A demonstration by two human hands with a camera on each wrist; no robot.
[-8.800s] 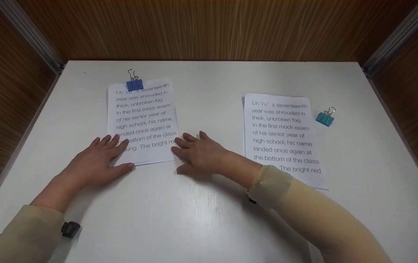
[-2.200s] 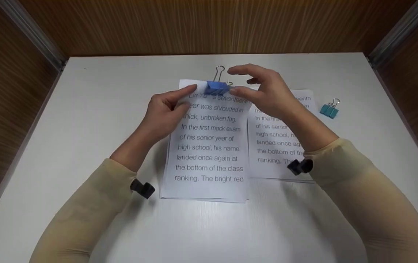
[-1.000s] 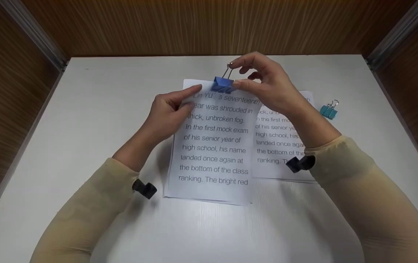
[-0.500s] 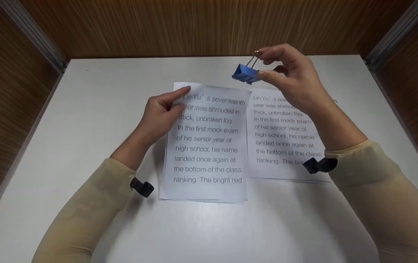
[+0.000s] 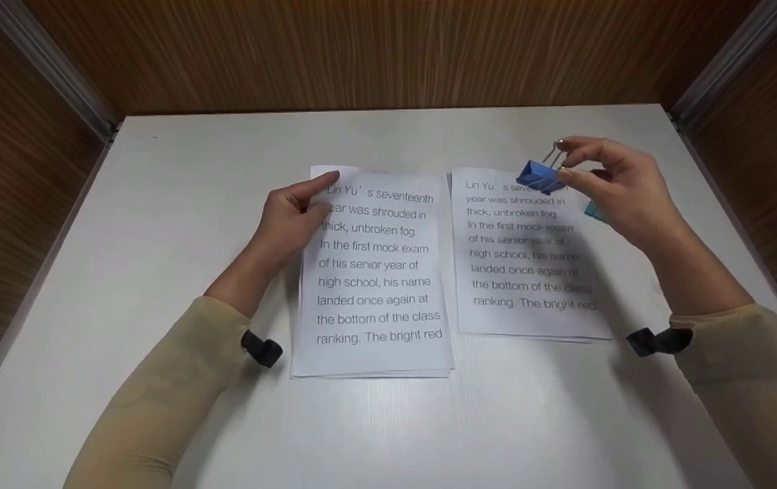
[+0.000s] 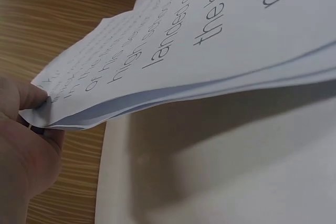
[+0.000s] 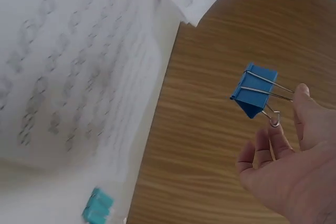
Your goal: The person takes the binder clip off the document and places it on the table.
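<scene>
Head view is showing the right hand (image 5: pixel 623 193) pinching a light, stiff blue binder clip (image 5: pixel 539 176) by its springy wire handles, while the left hand's fingers (image 5: pixel 314 187) are clamping the floppy paper stack (image 5: pixel 378 285) at its corner.

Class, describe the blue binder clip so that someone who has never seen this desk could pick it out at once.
Start at the white table and find the right-hand stack of printed sheets. Above its top edge the right hand pinches the wire handles of a blue metal binder clip, off the surface. The smaller teal binder clip lies on the table.
</scene>
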